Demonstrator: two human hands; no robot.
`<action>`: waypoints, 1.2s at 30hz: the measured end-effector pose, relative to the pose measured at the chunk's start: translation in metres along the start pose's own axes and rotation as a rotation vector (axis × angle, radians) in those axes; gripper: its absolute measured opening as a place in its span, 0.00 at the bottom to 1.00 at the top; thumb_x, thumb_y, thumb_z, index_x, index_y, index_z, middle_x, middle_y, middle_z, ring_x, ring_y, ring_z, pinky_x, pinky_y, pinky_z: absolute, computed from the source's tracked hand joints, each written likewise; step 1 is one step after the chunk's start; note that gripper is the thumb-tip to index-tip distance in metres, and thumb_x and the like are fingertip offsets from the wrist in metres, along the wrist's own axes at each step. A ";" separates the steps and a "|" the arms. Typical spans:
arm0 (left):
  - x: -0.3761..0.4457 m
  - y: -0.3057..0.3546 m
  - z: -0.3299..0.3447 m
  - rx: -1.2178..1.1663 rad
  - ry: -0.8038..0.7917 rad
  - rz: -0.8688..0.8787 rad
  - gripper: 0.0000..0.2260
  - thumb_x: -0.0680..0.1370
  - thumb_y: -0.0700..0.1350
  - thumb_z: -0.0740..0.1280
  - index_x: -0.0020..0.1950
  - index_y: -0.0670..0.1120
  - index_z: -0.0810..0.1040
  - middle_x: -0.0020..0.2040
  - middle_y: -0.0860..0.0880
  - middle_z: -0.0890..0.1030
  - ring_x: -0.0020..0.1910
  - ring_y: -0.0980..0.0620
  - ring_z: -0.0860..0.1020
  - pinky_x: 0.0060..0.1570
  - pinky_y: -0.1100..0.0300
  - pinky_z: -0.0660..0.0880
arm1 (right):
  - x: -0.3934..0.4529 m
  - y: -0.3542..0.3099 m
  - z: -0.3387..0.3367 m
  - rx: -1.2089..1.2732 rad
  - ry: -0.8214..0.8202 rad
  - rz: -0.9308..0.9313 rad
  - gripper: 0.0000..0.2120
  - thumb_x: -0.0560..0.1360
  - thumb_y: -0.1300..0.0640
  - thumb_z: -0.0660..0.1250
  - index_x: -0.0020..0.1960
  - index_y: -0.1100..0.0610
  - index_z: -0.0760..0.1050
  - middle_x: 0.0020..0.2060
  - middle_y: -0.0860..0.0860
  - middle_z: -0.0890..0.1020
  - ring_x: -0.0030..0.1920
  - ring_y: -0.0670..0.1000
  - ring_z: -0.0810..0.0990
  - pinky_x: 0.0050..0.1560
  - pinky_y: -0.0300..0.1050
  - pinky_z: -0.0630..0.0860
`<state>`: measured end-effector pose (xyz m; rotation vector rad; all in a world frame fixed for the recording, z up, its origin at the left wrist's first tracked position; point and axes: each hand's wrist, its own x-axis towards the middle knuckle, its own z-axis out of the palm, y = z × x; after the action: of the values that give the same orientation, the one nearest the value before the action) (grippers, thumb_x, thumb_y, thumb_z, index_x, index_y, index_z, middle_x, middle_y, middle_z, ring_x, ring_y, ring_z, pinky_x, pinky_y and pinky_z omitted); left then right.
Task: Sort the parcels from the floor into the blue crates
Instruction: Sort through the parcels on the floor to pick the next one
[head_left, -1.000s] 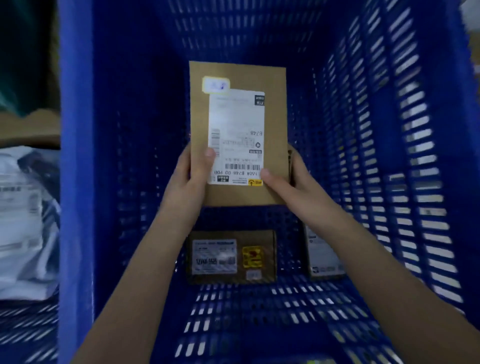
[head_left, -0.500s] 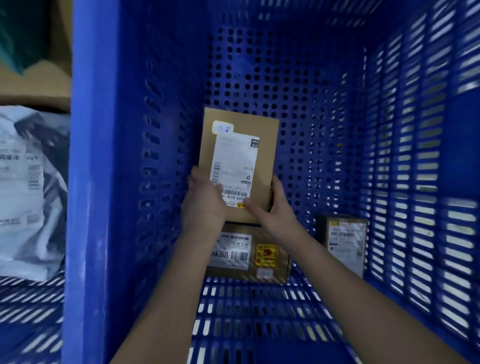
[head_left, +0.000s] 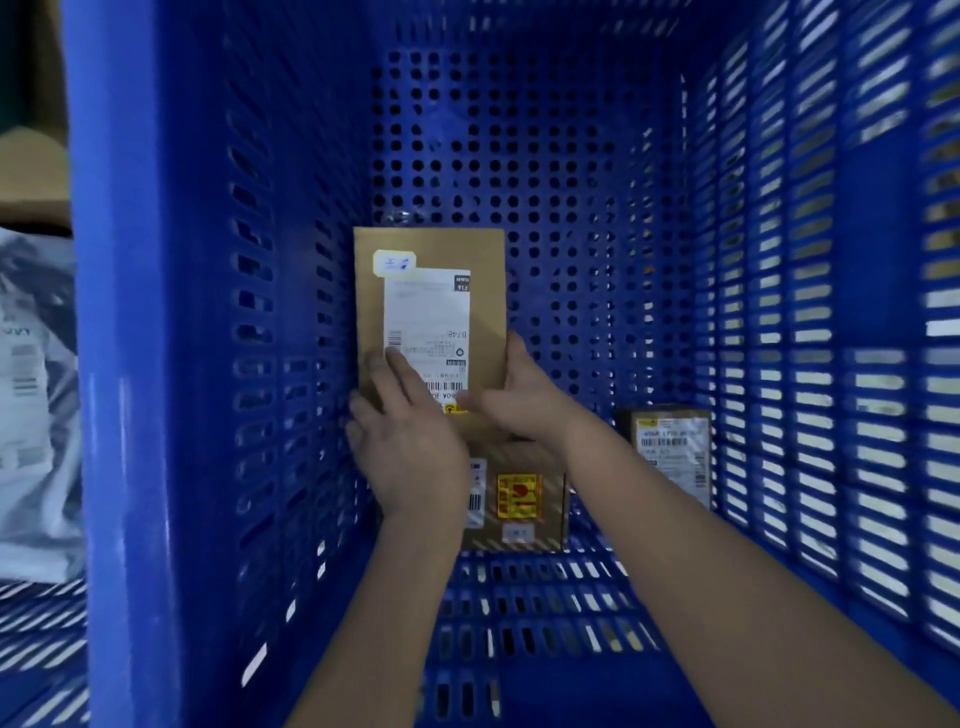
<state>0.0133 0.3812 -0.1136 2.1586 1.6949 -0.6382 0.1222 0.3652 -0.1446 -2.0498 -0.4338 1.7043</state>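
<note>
Gripping the brown parcel (head_left: 431, 312) deep inside the blue crate (head_left: 571, 156), both hands.

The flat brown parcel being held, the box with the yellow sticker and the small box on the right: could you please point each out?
flat brown parcel (head_left: 431, 249): head view, bare cardboard near its top edge.
box with the yellow sticker (head_left: 519, 496): head view, on the sticker.
small box (head_left: 672, 447): head view, on its white label.
</note>
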 end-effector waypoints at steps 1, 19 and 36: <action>0.001 0.001 -0.001 -0.017 -0.011 -0.002 0.30 0.76 0.45 0.64 0.74 0.37 0.58 0.73 0.39 0.62 0.59 0.36 0.72 0.54 0.46 0.72 | 0.000 -0.003 -0.005 -0.027 -0.015 0.004 0.43 0.70 0.58 0.73 0.75 0.53 0.50 0.67 0.53 0.69 0.66 0.53 0.70 0.66 0.43 0.67; -0.071 0.055 -0.079 -0.241 -0.111 0.550 0.17 0.79 0.44 0.60 0.66 0.42 0.68 0.61 0.41 0.71 0.55 0.42 0.72 0.44 0.54 0.69 | -0.129 -0.039 -0.085 -0.406 0.412 -0.126 0.22 0.79 0.49 0.58 0.68 0.59 0.59 0.64 0.59 0.66 0.52 0.56 0.73 0.45 0.47 0.71; -0.311 0.230 -0.043 -0.394 0.106 1.553 0.13 0.76 0.41 0.58 0.53 0.41 0.80 0.51 0.43 0.80 0.46 0.45 0.78 0.39 0.55 0.74 | -0.345 0.226 -0.146 0.679 1.446 -0.184 0.08 0.74 0.52 0.61 0.52 0.51 0.71 0.45 0.44 0.78 0.44 0.40 0.77 0.43 0.34 0.73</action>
<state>0.1824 0.0902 0.0824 2.3579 -0.1699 0.2500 0.1900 -0.0200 0.0510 -1.9898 0.3804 -0.0547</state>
